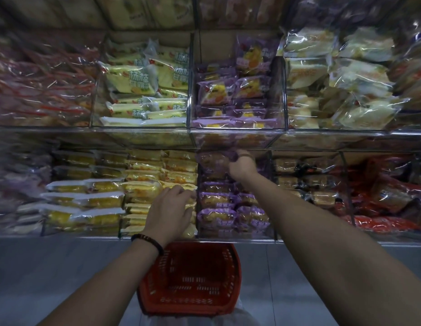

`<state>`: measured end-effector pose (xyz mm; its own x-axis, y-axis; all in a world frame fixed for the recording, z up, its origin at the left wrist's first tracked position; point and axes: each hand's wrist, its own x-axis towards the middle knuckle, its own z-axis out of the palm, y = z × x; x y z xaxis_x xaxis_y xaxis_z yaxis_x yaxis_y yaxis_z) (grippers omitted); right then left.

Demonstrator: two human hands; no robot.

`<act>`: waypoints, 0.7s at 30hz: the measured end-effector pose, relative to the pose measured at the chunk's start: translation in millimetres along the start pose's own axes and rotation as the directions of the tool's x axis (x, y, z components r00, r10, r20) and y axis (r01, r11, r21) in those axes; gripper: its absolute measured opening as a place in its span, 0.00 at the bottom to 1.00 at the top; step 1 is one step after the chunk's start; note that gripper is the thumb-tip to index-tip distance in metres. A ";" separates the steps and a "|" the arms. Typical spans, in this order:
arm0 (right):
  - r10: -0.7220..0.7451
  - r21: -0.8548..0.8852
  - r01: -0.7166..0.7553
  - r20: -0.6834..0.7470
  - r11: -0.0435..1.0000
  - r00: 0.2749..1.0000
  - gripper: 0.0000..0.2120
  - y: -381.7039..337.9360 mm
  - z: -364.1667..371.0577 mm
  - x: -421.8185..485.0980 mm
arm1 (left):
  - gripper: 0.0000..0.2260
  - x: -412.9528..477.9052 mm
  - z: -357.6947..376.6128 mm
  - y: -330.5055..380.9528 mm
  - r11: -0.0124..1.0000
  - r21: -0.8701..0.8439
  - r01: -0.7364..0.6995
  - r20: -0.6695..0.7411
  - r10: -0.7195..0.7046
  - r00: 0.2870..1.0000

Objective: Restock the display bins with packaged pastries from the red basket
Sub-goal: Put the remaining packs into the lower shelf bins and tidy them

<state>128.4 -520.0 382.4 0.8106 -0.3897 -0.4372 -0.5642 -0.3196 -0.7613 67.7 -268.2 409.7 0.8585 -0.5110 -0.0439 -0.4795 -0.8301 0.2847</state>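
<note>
Purple pack grip: right hand (242, 166) pinches a purple pastry pack (213, 161) at the top of the lower purple bin (237, 237), likely seating it on the stack.
Left hand (172, 208): fingers loosely bent, resting on yellow packs (143, 191) beside the divider. Holds nothing, probably bracing.
Red basket (236, 267): on the floor below, looks empty. Restock near done, I'd judge.

Both bare arms reach forward past the red basket (193, 278). The left hand (170, 211) is just beyond the basket's far rim, palm down and fingers loosely extended, with a dark bead bracelet (147, 242) on its wrist. The right hand (242, 167) is farther out, in line with the basket's right edge, fingers curled round a purple packet (213, 161).
</note>
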 end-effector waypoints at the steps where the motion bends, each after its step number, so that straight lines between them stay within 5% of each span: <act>1: -0.044 0.053 0.043 0.016 0.998 0.999 0.17 3.6 -5.8 -6.9 | 0.18 0.5 -3.3 0.6 0.998 -0.051 0.020 -0.002 -0.021 1.000; 5: -0.222 0.048 0.226 -0.063 0.973 0.973 0.08 21.9 -37.9 -57.2 | 0.29 5.7 -15.5 9.9 0.929 -0.343 0.140 -0.004 -0.151 0.989; 9: -0.238 0.014 0.238 0.004 0.971 0.971 0.11 61.4 -42.8 -113.2 | 0.36 2.4 -12.0 22.5 0.879 -0.471 0.069 0.063 -0.045 0.997; 14: -0.208 -0.093 0.205 -0.031 0.974 0.978 0.13 92.6 -18.5 -150.2 | 0.19 -11.9 17.3 29.2 0.900 -0.436 0.015 0.151 0.057 0.987; 21: -0.117 -0.153 0.137 0.136 0.979 0.984 0.20 110.5 9.8 -152.5 | 0.13 -23.7 44.3 14.2 0.938 -0.306 0.163 0.280 -0.074 0.957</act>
<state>-56.1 -487.4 360.3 0.8848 -0.2288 -0.4060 -0.4647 -0.4986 -0.7317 32.5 -277.8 372.3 0.8063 -0.4898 -0.3317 -0.2544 -0.7933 0.5531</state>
